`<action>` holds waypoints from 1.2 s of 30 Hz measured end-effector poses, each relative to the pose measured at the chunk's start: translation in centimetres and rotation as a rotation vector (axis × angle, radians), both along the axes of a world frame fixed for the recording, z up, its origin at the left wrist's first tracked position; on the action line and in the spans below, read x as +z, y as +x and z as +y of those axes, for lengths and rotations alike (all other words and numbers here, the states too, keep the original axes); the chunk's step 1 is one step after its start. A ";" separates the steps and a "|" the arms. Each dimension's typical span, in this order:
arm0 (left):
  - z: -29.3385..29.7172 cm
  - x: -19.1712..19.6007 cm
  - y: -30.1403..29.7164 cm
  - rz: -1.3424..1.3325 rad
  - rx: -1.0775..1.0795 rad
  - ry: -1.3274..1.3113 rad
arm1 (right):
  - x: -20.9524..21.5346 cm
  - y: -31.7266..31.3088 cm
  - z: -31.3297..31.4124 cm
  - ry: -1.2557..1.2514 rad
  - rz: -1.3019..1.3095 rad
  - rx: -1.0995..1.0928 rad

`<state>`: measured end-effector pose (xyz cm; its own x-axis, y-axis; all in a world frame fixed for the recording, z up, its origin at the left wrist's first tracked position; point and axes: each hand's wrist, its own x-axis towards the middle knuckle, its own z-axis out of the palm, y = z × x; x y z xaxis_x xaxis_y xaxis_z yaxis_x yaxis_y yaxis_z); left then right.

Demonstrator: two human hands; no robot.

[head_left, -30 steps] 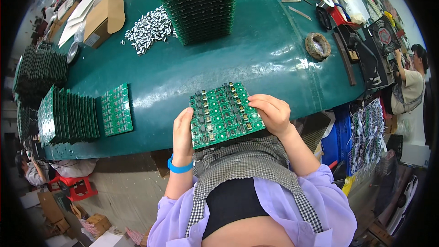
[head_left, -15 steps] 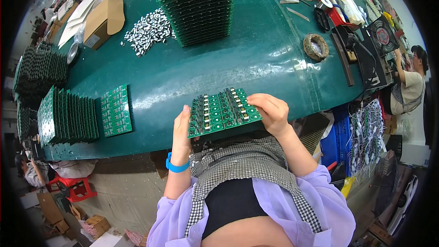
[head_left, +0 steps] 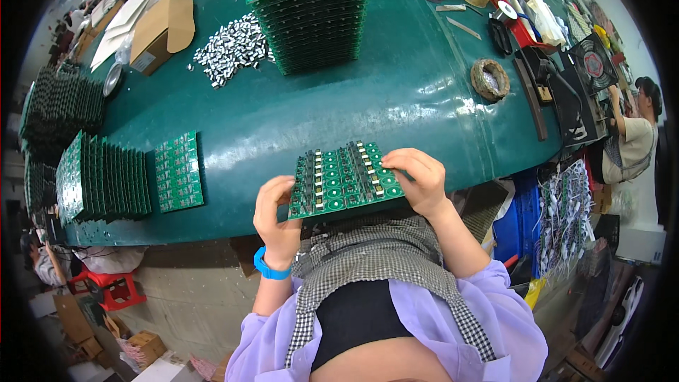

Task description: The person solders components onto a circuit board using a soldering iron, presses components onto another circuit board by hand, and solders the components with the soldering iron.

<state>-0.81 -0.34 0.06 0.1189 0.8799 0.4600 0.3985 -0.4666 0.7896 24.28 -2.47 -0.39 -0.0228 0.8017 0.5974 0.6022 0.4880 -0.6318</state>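
A green circuit board panel [head_left: 344, 182], set with rows of small white and black parts, is held up at the table's near edge. My left hand [head_left: 276, 213] grips its left edge, fingers bent over the side. At the right edge my right hand [head_left: 421, 178] pinches the board between thumb and fingers. Another circuit board panel [head_left: 179, 171] lies flat on the table to the left. Beside it stands a row of upright boards [head_left: 106, 178]. A tall stack of boards [head_left: 311, 25] rises beyond my hands.
A pile of small silvery-black parts [head_left: 232, 51] and an open cardboard box [head_left: 161, 32] lie at the far left. Toward the right are a round brown ring-shaped holder [head_left: 489, 79], a dark bar [head_left: 530, 99] and a fan [head_left: 593, 62]. A blue crate [head_left: 516, 223] stands below the table's right side.
My left hand has shifted its hold, its fingers now bent over the board's left edge with the wrist slightly farther left. The board has dipped slightly toward me. My right hand stays nearly in place.
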 end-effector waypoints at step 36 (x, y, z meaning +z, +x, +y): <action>1.1 0.3 -0.3 0.094 -0.041 0.115 | 0.6 -0.1 0.8 -0.191 -0.016 0.092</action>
<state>-1.16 0.72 0.38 0.2006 0.8159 0.5423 0.4473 -0.5688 0.6902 24.22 -1.67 0.24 -0.1094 0.8945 0.4335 0.5718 0.4133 -0.7087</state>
